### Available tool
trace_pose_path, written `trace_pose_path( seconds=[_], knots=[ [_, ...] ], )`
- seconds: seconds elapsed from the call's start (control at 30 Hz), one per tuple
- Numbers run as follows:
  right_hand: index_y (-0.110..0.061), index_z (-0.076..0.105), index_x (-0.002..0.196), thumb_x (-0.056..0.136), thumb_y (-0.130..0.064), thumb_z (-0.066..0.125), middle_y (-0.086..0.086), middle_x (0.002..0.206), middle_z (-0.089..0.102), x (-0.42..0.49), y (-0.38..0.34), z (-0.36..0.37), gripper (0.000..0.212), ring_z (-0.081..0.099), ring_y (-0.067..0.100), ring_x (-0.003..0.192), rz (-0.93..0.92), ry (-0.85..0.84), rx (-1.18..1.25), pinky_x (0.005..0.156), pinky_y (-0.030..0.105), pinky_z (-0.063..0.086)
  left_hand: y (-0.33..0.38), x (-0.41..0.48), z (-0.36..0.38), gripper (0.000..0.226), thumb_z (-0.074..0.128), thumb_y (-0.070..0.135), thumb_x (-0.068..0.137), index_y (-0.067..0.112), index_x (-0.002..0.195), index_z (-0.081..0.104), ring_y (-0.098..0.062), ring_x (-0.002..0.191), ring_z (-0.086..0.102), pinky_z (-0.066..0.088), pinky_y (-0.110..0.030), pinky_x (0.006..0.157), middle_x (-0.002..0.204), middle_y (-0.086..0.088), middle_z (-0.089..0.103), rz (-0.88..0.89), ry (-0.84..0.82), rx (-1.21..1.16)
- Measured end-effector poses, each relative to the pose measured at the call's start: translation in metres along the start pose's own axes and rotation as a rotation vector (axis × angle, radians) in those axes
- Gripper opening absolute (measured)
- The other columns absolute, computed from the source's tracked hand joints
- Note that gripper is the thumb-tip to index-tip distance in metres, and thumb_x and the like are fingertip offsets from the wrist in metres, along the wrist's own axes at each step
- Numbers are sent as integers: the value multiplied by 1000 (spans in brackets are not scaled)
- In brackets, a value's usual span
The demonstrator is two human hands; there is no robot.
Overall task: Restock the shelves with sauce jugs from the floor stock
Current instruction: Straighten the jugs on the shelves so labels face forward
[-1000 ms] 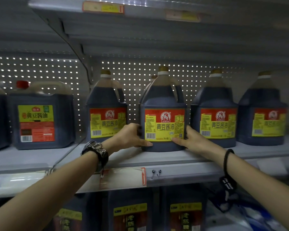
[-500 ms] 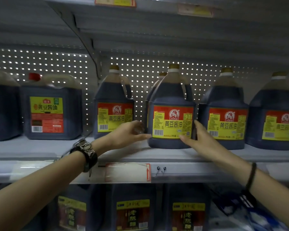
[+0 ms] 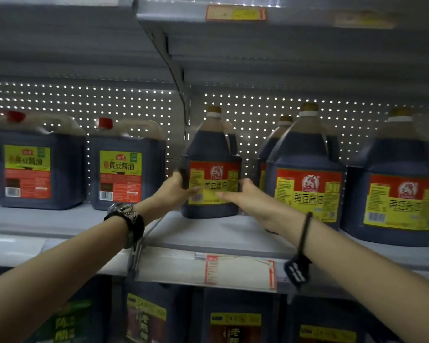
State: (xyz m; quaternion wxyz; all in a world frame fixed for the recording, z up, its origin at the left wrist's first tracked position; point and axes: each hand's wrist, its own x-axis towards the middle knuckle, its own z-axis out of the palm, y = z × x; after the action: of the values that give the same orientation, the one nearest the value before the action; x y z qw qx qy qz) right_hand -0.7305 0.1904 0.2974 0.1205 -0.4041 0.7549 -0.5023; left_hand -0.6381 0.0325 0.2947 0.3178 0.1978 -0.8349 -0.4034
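Here our left hand [image 3: 175,191] and right hand [image 3: 248,198] press flat, straight fingers on the front label of a soy sauce jug [image 3: 212,154], thumbs at its sides. It stands upright on the shelf [image 3: 208,233], left of the matching jugs [image 3: 305,184].

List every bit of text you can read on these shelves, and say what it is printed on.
"黄豆酱油": red and yellow labels of the round jugs.
"黄豆酱油": green-topped label of the square jug.
"老陈": label of a lower-shelf jug; the rest is cut off.
Fine print, barcodes, small brand marks and the shelf price tags: too blurred to read.
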Motion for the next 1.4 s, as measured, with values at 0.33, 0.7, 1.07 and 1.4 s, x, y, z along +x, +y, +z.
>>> trace_pose_path(
  seconds=[0.33, 0.7, 1.07, 1.4],
  knots=[
    [-15, 36, 139, 78, -46, 68, 3, 135, 52, 54, -4, 21, 76, 50, 23, 122, 86, 55, 276, 101, 35, 37, -18, 14, -10, 38, 59, 21, 93, 10, 127, 49, -10, 97, 57, 47, -13, 73, 122, -4, 62, 90, -109, 29],
    [-27, 43, 137, 24, -103, 36, 2, 133, 56, 70, 5, 18, 136, 51, 27, 122, 176, 227, 390, 107, 51, 35, -12, 5, -14, 36, 49, 21, 98, 16, 133, 40, -17, 95, 57, 54, -28, 78, 116, -2, 56, 51, -174, 8],
    [-23, 44, 133, 39, -87, 54, 1, 126, 60, 51, 1, 23, 114, 57, 21, 109, 82, 191, 351, 103, 44, 41, -10, -8, 4, 25, 40, 13, 101, 5, 125, 44, -25, 114, 52, 42, -30, 89, 132, -12, 52, 7, -49, 27],
    [-22, 52, 126, 49, -92, 37, 2, 116, 63, 63, 2, 23, 105, 58, 22, 103, 141, 246, 356, 92, 38, 43, -25, -9, 10, 69, 42, 23, 100, 12, 152, -1, -22, 130, 42, 32, -25, 98, 145, -7, 43, -75, -218, -12]
  ],
)
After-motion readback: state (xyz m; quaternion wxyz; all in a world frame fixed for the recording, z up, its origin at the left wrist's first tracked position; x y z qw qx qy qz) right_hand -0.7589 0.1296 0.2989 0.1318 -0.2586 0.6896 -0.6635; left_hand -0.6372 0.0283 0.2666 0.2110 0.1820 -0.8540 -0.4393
